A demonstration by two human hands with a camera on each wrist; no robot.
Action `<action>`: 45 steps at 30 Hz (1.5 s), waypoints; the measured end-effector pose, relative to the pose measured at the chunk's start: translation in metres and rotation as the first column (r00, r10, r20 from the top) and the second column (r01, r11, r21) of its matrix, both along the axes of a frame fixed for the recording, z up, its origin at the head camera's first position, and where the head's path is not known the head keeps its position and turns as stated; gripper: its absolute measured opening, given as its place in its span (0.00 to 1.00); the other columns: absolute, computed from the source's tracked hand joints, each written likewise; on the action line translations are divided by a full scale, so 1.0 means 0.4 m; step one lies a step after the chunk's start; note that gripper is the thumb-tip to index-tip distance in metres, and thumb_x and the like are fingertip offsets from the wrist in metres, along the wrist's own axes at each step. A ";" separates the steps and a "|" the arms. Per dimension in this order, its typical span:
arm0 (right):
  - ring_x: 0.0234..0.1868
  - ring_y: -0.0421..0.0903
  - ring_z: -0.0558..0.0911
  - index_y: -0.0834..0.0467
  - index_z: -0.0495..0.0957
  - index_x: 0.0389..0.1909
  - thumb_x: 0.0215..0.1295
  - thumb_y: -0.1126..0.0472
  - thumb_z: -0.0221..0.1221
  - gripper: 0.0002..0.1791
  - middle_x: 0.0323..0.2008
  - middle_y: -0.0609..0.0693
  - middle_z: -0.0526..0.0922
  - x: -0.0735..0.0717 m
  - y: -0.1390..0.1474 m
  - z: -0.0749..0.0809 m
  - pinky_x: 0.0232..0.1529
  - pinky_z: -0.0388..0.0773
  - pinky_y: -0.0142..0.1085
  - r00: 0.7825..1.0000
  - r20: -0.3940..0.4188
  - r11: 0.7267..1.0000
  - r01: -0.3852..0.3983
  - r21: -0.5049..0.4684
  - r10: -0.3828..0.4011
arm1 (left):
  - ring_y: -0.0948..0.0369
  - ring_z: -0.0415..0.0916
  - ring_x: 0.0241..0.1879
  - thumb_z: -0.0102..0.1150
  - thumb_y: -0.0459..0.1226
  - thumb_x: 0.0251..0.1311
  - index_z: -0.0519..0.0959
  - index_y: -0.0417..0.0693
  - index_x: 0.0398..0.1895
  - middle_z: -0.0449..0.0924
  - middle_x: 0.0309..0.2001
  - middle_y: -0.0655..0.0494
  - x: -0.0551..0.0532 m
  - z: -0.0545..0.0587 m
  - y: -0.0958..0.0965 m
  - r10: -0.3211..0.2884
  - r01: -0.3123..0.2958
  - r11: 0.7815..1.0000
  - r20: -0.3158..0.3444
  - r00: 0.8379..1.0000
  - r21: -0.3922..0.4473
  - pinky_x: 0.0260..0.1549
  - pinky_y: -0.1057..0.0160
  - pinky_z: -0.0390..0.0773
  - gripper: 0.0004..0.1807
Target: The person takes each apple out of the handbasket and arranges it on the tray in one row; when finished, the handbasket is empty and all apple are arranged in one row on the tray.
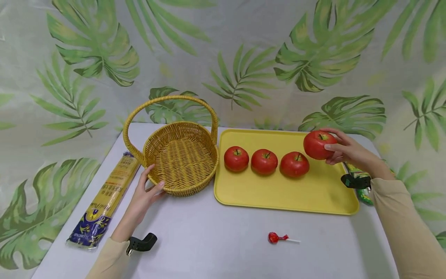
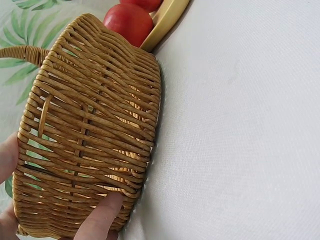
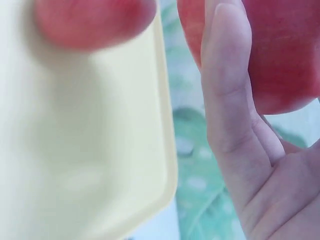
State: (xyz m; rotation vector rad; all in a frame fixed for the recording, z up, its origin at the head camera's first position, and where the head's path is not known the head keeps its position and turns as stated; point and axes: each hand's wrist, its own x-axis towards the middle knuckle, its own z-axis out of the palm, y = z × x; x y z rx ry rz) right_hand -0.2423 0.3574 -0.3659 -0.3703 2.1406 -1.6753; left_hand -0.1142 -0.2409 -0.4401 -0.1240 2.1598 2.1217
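My right hand (image 1: 352, 152) grips a red apple (image 1: 316, 145) between thumb and fingers, raised above the right end of a yellow tray (image 1: 265, 195). Three more apples stand in a row on the tray: a left one (image 1: 236, 159), a middle one (image 1: 264, 162) and a right one (image 1: 294, 165). Left of the tray is a round wicker basket (image 1: 186, 162) with a tall arched handle, bare inside. My left hand (image 1: 148, 193) holds its near left rim; in the left wrist view one finger (image 2: 102, 217) presses the woven outer wall (image 2: 95, 125).
A pack of spaghetti (image 1: 106, 201) lies along the table's left side. In front of the tray is a red-wrapped lollipop (image 1: 278, 238). A green package (image 1: 364, 195) shows partly behind my right wrist. Leaf-patterned cloth (image 1: 244, 77) hangs behind the white table (image 1: 216, 244).
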 end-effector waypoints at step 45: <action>0.44 0.58 0.83 0.45 0.30 0.75 0.76 0.57 0.46 0.39 0.66 0.74 0.43 0.129 0.075 -0.133 0.46 0.81 0.41 0.985 0.126 0.990 0.106 0.098 -0.118 | 0.33 0.52 0.66 0.50 0.39 0.71 0.35 0.55 0.77 0.26 0.74 0.41 0.003 0.034 -0.014 -0.039 0.046 0.973 0.037 0.999 -0.227 0.57 0.43 0.68 0.42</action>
